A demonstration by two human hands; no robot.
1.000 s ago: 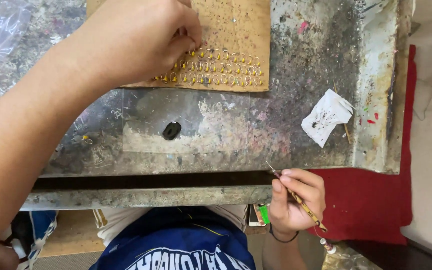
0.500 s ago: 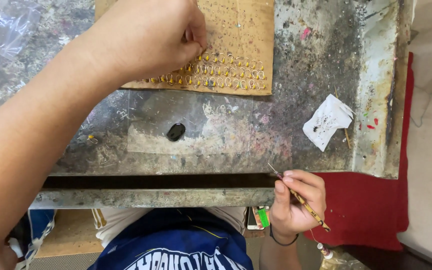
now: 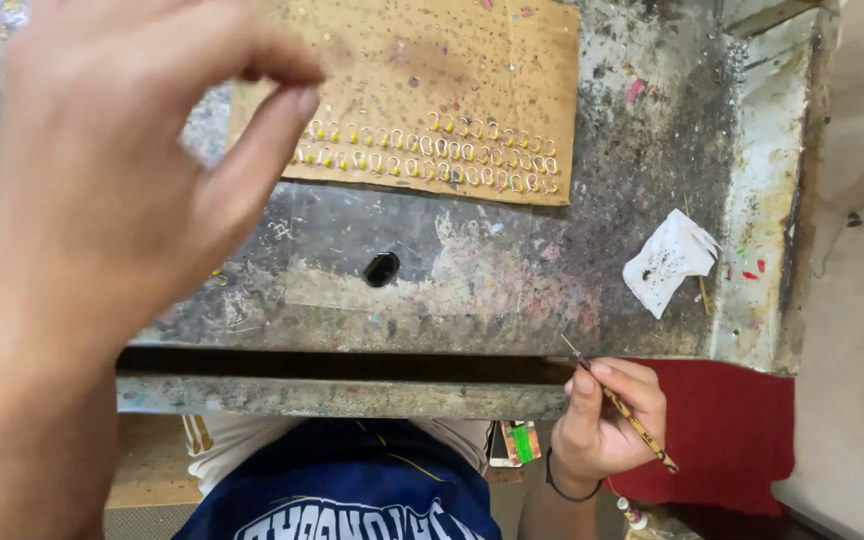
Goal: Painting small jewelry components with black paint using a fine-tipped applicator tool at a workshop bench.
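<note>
The head view is looking down on a worn, paint-flecked metal counter (image 3: 512, 290), where one brown cardboard sheet (image 3: 452, 70) is lying at the far side. Two rows of small yellow-tipped wire loops (image 3: 432, 160) are sitting along its near edge; they are too small and close-set to count surely, but each row seems to be running to about twenty. The left hand (image 3: 122, 180) is hanging large and close to the camera over the sheet's left end, its grip half open with thumb and forefinger apart and curved toward each other just above the leftmost loops; nothing is showing between the fingertips, though the blur is making that hard to tell. The right hand (image 3: 607, 420) is resting below the counter's front edge, its grip pinching one thin, speckled brown brush (image 3: 622, 410) between thumb and fingers, the fine tip pointing up toward the counter lip. One black oval spot (image 3: 382, 268) is sitting near the middle of the counter, and one crumpled white scrap of paper (image 3: 670, 258) is lying toward the right side, well apart from the sheet. One red cloth (image 3: 722, 430) is showing beside the right hand, and the person's dark blue shirt (image 3: 342, 490) is filling the bottom of the view.
</note>
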